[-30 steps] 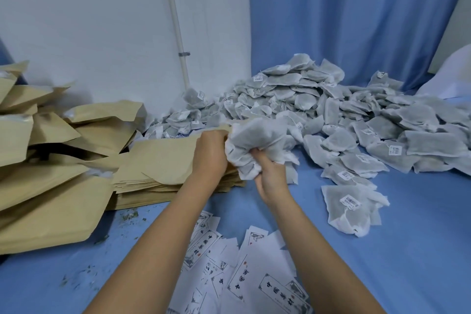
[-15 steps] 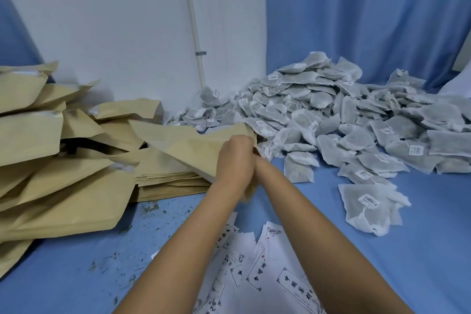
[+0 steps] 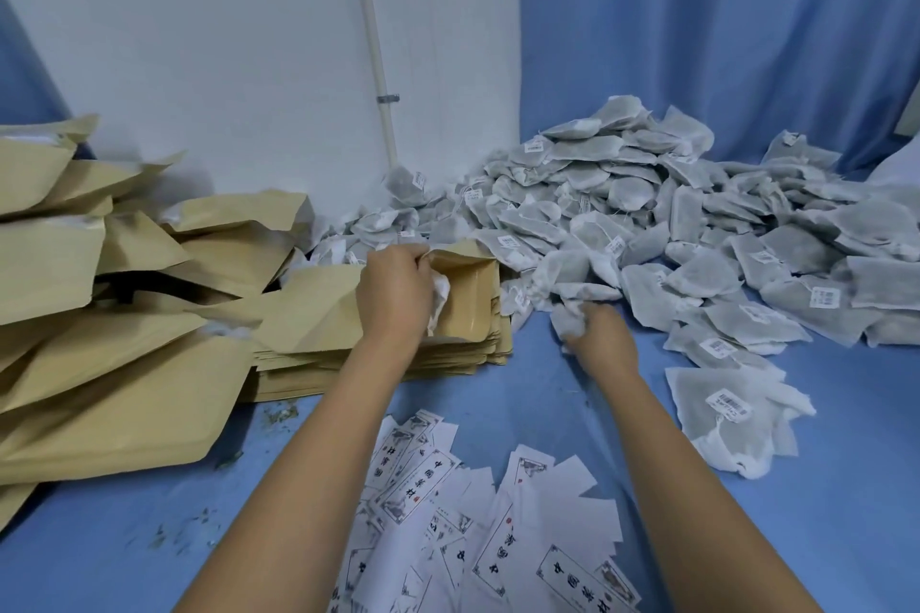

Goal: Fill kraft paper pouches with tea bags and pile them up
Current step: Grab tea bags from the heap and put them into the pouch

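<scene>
Head view. The kraft pouch (image 3: 465,294) lies at centre, propped on a stack of flat pouches (image 3: 378,361), its mouth turned toward the left hand (image 3: 396,299). That hand's grip is closed on the pouch's mouth edge, fingers curled over the top. White tea-bag fabric (image 3: 440,301) shows between palm and pouch, and the hand hides how far in it sits. Just right of the stack, the right hand (image 3: 605,336) rests low on the blue cloth surface (image 3: 821,528), its grip closed round a clump of tea bags (image 3: 567,311) at the near edge of the tea bag heap (image 3: 647,214). The heap spreads from behind the pouch to the right margin, banked against a blue curtain (image 3: 697,40). One loose tea bag (image 3: 727,418) with a barcode tag lies apart, near the right forearm. To the left, a pile of bulging pouches (image 3: 109,324) leans in overlapping layers and touches the flat stack. Between the forearms, printed white labels (image 3: 478,513) lie scattered in the foreground. Tea crumbs (image 3: 184,528) speckle the cloth at lower left. Behind stand a white wall (image 3: 199,40) and a thin white pipe (image 3: 371,45) running down into the heap's left fringe.
</scene>
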